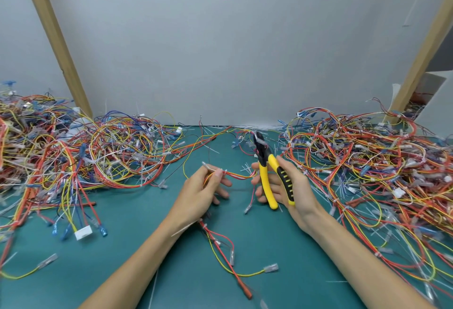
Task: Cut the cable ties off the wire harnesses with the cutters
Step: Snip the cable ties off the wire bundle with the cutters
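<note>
step: lining up tie (225, 171) | left grip (208, 186) pinches harness (239, 175) | right grip (289, 186) clamps cutters (269, 173), tips raised | next: blades onto tie, sparing wires

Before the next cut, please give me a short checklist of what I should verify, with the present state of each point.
1. Cutters gripped in the right hand: ok.
2. Harness stretched between the left hand and the right hand's fingers: ok.
3. Cable tie in sight, a small white piece beside the left fingertips: ok.
4. Blades set on the tie: not ok; the cutter head points up and away, above the wires.
5. Jaws open enough for the tie: cannot tell.
6. Left fingertips away from the cutting spot: not ok; they pinch right beside the tie.
</note>
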The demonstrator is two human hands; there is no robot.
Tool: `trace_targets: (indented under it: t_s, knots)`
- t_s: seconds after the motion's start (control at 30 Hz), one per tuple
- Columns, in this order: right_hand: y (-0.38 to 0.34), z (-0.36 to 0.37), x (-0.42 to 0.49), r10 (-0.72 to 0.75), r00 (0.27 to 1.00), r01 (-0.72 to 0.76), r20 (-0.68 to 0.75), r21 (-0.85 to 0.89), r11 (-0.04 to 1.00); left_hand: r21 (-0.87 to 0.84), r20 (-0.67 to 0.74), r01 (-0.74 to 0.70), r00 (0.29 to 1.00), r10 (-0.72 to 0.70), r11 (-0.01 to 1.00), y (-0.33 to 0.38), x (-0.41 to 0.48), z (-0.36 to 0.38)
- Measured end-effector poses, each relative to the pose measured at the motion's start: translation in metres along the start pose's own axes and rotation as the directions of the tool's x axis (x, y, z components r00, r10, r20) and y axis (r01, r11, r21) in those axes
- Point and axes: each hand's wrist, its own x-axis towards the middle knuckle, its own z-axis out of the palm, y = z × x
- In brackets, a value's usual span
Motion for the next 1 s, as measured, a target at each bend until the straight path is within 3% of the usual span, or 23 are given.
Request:
trace_targets:
  t_s: [0.07,0.2,0.3,0.43,0.53,0.6,0.73,0.87,1.0]
  knots:
    - [0.001,-0.002,0.000,-0.016,1.000,0.017,-0.023,0.039,0.999,0.036,0.006,0.005,1.000,-0.005,0.999,0.000,0.000,0.001]
    - [0.003,-0.004,0.001,-0.028,0.998,0.032,-0.059,0.054,0.998,-0.088,0.012,0.071,0.997,-0.070,0.994,-0.001,0.004,-0.005]
    - [0.003,-0.002,0.001,0.004,0.993,-0.001,-0.115,0.019,1.000,-0.182,0.138,0.125,0.985,-0.101,0.975,-0.001,0.007,-0.011]
    - [0.003,-0.002,0.002,-0.020,0.990,0.019,-0.143,-0.012,1.000,-0.234,0.380,0.315,0.901,-0.211,0.920,0.009,0.008,-0.026]
    - [0.004,-0.006,0.005,-0.007,0.989,0.016,-0.151,0.057,0.998,-0.263,0.451,0.322,0.874,-0.179,0.910,0.012,0.003,-0.040]
    - [0.003,-0.011,0.006,0.021,0.995,-0.009,-0.102,0.119,0.993,-0.272,0.396,0.266,0.907,-0.144,0.925,0.013,-0.001,-0.043]
    - [0.001,-0.023,0.010,0.033,0.999,-0.034,0.006,0.213,0.976,-0.143,0.125,0.129,0.986,-0.112,0.981,0.019,0.003,-0.035]
    - [0.000,-0.028,0.011,0.072,0.996,-0.082,0.046,0.311,0.947,0.011,-0.039,0.062,0.997,-0.062,0.998,0.026,0.021,-0.022]
    - [0.000,-0.030,0.010,0.083,0.996,-0.092,0.041,0.353,0.931,0.035,-0.135,0.123,0.984,-0.117,0.992,0.031,0.040,-0.006]
